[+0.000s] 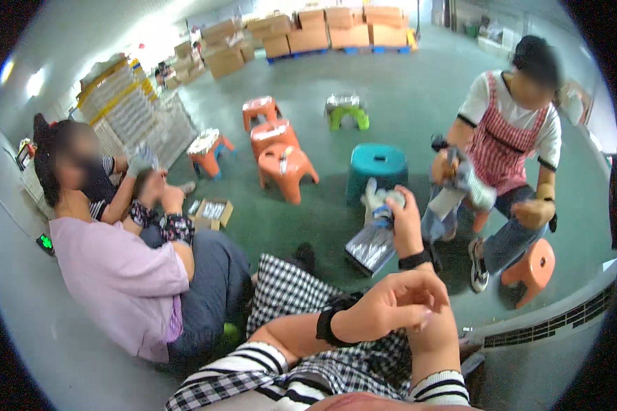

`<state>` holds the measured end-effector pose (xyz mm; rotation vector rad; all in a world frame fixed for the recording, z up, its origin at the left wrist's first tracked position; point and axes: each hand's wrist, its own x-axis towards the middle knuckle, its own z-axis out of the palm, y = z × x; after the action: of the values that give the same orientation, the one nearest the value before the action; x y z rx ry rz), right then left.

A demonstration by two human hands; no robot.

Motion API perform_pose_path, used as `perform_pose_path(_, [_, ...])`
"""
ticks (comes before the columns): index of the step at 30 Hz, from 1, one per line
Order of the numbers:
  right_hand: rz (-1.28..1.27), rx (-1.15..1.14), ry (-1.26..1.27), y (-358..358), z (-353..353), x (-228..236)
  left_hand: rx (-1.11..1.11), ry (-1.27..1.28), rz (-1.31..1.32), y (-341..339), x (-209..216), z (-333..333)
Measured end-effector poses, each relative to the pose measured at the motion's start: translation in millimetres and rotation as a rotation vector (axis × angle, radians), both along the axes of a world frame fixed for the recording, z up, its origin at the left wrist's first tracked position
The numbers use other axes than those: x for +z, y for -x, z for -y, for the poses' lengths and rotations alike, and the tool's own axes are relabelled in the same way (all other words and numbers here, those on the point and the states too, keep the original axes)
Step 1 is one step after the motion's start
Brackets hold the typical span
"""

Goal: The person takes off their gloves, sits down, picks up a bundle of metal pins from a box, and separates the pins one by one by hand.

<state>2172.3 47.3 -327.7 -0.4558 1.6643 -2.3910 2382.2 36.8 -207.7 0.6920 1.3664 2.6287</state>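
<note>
My right hand (pixel 407 218) reaches forward, its fingers bent round a small white and blue thing (pixel 384 214) I cannot identify. Just beyond it is a pale, glove-like shape (pixel 371 194), in front of the teal stool (pixel 378 159). Below the hand is a shallow dark box (pixel 370 251) with shiny, plastic-looking contents. My left hand (pixel 391 308) crosses in front of my right forearm, fingers loosely curled and thumb apart from them; I see nothing held. Whether it touches the forearm is unclear. Both wrists wear black bands.
Someone in a lilac top (pixel 120 274) sits close on my left, another behind. A person in a red checked apron (pixel 507 130) sits at right, near an orange stool (pixel 531 268). More orange stools (pixel 286 168) and an open carton (pixel 214 212) stand ahead; stacked cardboard boxes (pixel 322 34) line the back.
</note>
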Motion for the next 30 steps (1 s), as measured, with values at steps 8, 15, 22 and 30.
perform_pose_path(8, [-0.075, 0.057, -0.036, 26, -5, -45, 0.257, 0.019, 0.129, 42, -15, 25])
perform_pose_path(15, [0.059, -0.072, -0.033, -4, -5, -5, 0.472, 0.355, 0.141, 86, -39, 77])
perform_pose_path(22, [0.025, -0.11, -0.052, -9, -13, 22, 0.745, 0.631, 0.26, 115, -97, 142])
perform_pose_path(30, [0.056, -0.015, -0.015, -16, -12, 2, 0.63, 0.55, 0.551, 116, -138, 135])
